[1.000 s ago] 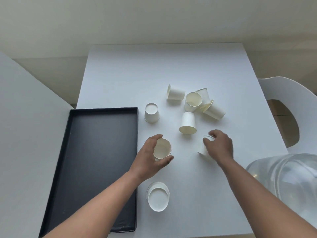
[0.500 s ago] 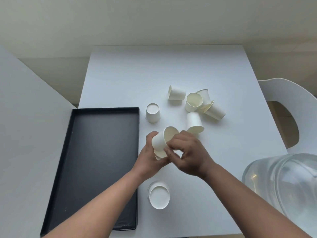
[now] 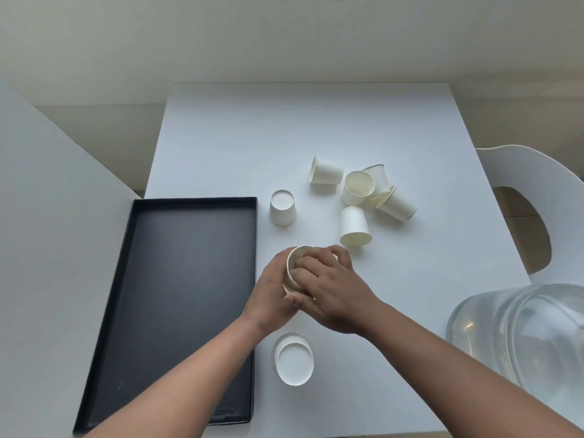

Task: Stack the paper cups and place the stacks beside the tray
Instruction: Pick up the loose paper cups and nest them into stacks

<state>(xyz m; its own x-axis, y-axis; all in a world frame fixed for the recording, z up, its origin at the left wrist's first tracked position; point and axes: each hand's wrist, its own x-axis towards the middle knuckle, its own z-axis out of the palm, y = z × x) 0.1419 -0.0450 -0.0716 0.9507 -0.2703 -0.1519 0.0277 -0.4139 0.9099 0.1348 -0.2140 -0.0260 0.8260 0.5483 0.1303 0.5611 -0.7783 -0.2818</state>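
Both hands meet just right of the black tray (image 3: 177, 279). My left hand (image 3: 271, 295) grips a small stack of white paper cups (image 3: 294, 267) from the left, and my right hand (image 3: 331, 286) covers the stack's top and right side, pressing the upper cup into the lower one. An upturned stack of cups (image 3: 294, 358) stands beside the tray near the front edge. One upturned cup (image 3: 282, 208) stands near the tray's far right corner. Another upturned cup (image 3: 354, 226) stands further right. Several loose cups (image 3: 360, 188) lie in a cluster behind it, some on their sides.
The white table (image 3: 284, 128) carries everything. A clear plastic water bottle (image 3: 521, 330) lies at the front right corner. A white chair (image 3: 531, 191) stands to the right. A white panel (image 3: 47, 248) borders the tray's left side.
My right hand picked up a cup from the table on the right, brought it left and pushed it down into the cup held by my left hand.
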